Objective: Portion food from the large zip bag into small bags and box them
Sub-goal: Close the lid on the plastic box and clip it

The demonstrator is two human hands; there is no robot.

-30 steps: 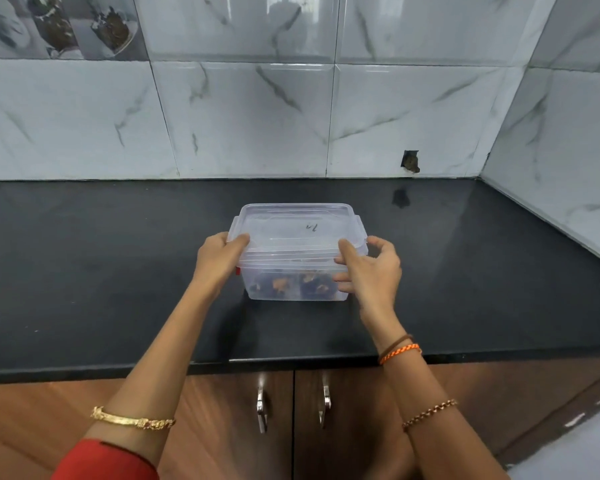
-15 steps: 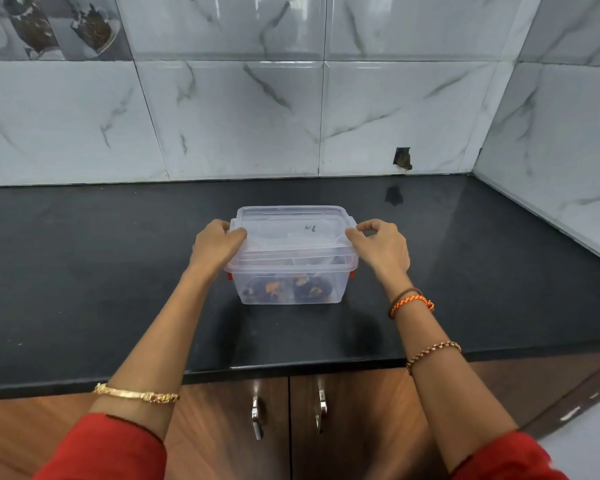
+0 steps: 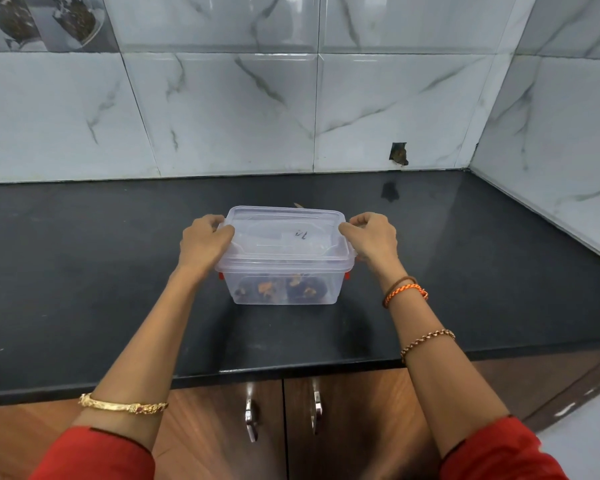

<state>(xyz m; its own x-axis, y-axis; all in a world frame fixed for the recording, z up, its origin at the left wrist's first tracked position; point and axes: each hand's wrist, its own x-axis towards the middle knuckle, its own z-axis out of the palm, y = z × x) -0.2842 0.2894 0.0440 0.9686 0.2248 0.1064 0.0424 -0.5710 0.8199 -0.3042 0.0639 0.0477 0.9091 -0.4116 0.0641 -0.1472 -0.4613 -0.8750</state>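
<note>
A clear plastic box [image 3: 284,289] with a clear lid [image 3: 284,233] and red side clips stands on the black counter [image 3: 84,271], near its front edge. Dark and orange food in small bags shows through the box's lower wall. My left hand [image 3: 203,245] grips the lid's left end. At the lid's right end my right hand [image 3: 373,237] is closed over the rim, by the clip. No large zip bag is in view.
Marble-tiled walls close the counter at the back and on the right, with a small dark hole [image 3: 398,154] in the back tiles. Below the counter's front edge are wooden cabinet doors with two metal handles [image 3: 252,415].
My right hand moved from the box's front right corner to the lid's right end. Both hands now hold the lid's two ends, and the box sits slightly farther from the front edge.
</note>
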